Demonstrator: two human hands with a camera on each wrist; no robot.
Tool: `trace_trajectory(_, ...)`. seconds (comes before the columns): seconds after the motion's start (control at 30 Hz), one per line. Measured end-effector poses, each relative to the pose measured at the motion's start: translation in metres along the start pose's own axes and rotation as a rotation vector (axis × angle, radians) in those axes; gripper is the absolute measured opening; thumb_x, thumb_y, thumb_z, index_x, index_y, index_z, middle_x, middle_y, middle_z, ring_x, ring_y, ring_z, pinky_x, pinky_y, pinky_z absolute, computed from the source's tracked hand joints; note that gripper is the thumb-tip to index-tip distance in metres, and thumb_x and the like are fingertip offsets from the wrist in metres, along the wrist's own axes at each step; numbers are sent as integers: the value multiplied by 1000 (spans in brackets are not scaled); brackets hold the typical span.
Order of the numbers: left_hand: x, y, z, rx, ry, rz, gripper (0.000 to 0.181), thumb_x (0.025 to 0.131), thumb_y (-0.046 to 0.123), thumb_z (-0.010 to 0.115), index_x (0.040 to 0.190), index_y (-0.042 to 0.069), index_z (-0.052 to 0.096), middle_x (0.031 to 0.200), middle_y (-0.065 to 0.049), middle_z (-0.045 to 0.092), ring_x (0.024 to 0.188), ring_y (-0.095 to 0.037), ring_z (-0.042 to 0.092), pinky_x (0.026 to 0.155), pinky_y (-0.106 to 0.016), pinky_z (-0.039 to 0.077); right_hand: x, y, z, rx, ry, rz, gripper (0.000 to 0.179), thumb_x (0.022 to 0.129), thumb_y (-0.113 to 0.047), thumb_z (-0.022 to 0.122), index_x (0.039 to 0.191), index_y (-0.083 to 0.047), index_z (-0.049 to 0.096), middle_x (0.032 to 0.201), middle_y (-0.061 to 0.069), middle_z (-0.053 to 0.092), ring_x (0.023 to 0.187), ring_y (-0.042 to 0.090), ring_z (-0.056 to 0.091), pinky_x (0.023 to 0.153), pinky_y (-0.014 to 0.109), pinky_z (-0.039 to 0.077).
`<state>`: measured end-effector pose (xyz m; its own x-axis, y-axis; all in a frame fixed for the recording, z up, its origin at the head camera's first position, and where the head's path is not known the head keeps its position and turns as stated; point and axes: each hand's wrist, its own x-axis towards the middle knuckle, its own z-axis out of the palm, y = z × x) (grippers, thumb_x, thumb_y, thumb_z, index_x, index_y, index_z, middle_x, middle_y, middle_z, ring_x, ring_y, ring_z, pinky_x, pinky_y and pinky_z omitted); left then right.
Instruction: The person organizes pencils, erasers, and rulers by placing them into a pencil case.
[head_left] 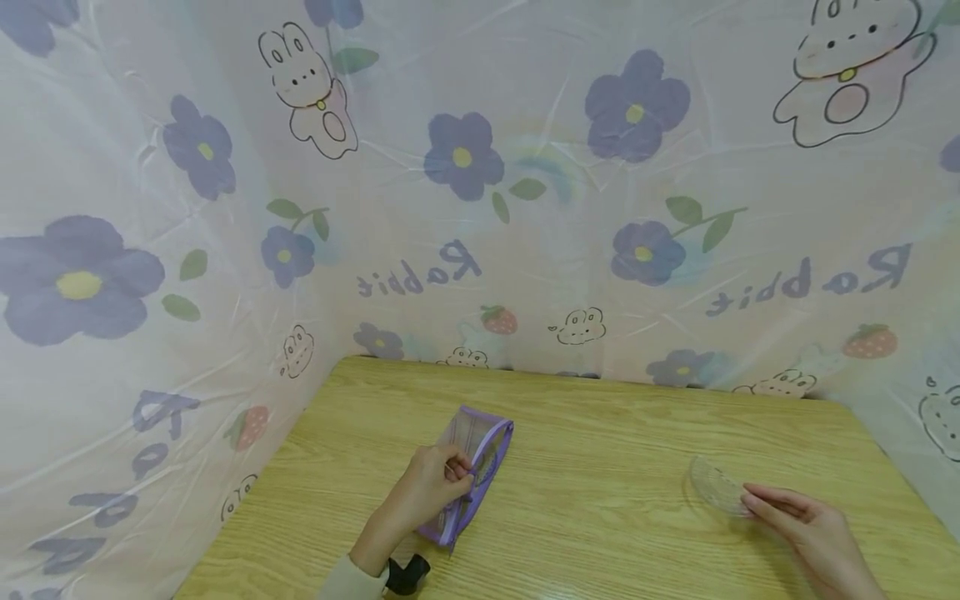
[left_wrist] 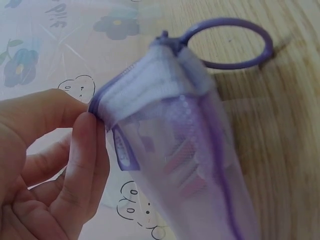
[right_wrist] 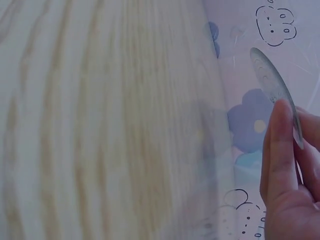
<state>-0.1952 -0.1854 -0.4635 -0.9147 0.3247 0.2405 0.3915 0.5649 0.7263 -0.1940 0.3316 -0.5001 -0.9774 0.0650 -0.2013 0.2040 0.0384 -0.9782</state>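
Observation:
A purple mesh pencil case (head_left: 480,467) with a zipper lies on the left half of the table. My left hand (head_left: 435,485) pinches the edge of its opening between thumb and forefinger. The left wrist view shows the see-through mesh pencil case (left_wrist: 160,150) close up, with a purple ring (left_wrist: 267,47) at its end and pinkish shapes inside. On the right, my right hand (head_left: 813,529) pinches a clear half-round protractor (head_left: 716,486) by one end. Edge-on in the right wrist view, the protractor (right_wrist: 272,82) sits between thumb and fingers.
The wood-grain table (head_left: 600,467) is bordered at the back and sides by a hanging cloth (head_left: 540,225) printed with rabbits and purple flowers. A black wrist-camera mount (head_left: 408,575) shows by the left sleeve (head_left: 351,582).

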Motion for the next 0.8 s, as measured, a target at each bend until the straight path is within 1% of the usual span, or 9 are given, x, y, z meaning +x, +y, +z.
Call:
trace_trajectory(0.17, 0, -1, 0, 8, -2, -12, 7, 87, -1, 71, 89, 4, 68, 79, 4, 64, 69, -3, 61, 61, -20, 55, 0, -2, 2, 0, -9, 9, 21, 91, -21, 75, 111, -15, 76, 97, -9, 74, 88, 9, 70, 75, 21, 57)
trace_trajectory(0.3, 1, -1, 0, 19, 3, -10, 8, 87, -1, 72, 89, 6, 68, 78, 6, 64, 68, -3, 60, 60, -20, 55, -1, -3, 3, -5, -23, 5, 19, 92, -22, 74, 110, -19, 77, 98, -12, 73, 89, 7, 69, 76, 21, 57)
trace_trajectory(0.4, 1, -1, -1, 21, 6, -11, 9, 87, -1, 72, 89, 6, 68, 78, 6, 64, 68, -3, 60, 60, -20, 55, -3, -2, 6, 16, -37, -15, 16, 93, -18, 72, 109, -19, 77, 97, -10, 74, 88, 7, 69, 76, 21, 57)
trace_trajectory(0.63, 0, 1, -2, 14, -1, -16, 9, 87, -1, 72, 89, 6, 68, 79, 5, 63, 69, -3, 60, 61, -20, 55, -3, 1, 12, 106, -82, -107, 19, 96, -4, 65, 111, -8, 76, 99, -3, 74, 88, 12, 70, 77, 24, 58)
trace_trajectory(0.8, 1, 0, -3, 8, -3, -23, 8, 87, -1, 72, 89, 5, 68, 79, 5, 63, 69, -4, 60, 60, -20, 55, -1, 1, 14, 154, -121, -128, 20, 96, -2, 64, 113, -6, 75, 101, -1, 74, 90, 13, 70, 79, 25, 58)
